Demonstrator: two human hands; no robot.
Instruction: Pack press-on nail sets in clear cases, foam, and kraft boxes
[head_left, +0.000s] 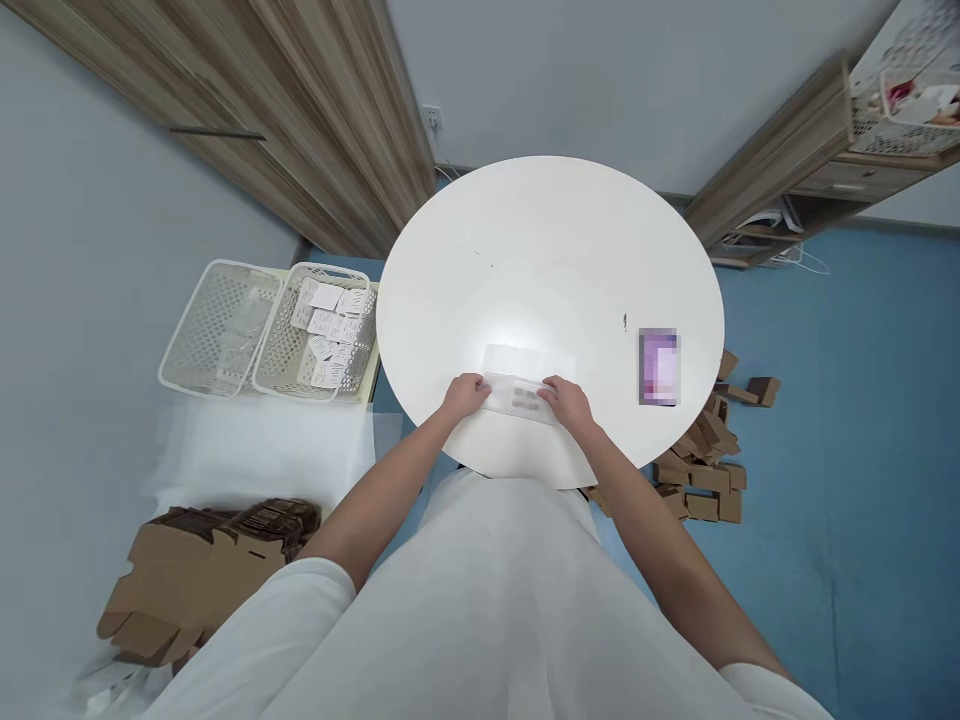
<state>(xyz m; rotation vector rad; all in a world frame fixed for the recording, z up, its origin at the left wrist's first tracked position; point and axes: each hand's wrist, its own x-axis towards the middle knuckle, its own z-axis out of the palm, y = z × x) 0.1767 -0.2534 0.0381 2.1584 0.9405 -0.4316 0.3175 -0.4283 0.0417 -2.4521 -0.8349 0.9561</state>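
Note:
A translucent white wrapping sheet (501,393) lies near the front edge of the round white table (540,230). Its near part is folded over, and small dark shapes (526,399) show through on the right; I cannot tell what they are. My left hand (466,394) pinches the sheet at its left end. At the right end, my right hand (568,402) grips it with thumb and fingers, close to the dark shapes. The far part of the sheet rests flat on the tabletop.
A purple blurred item (659,367) sits at the table's right. On the left stand two white baskets, one (217,330) with clear plastic, one (296,350) with white cards. Flattened cardboard boxes (187,570) are stacked at lower left; small brown boxes (705,470) litter the floor at right.

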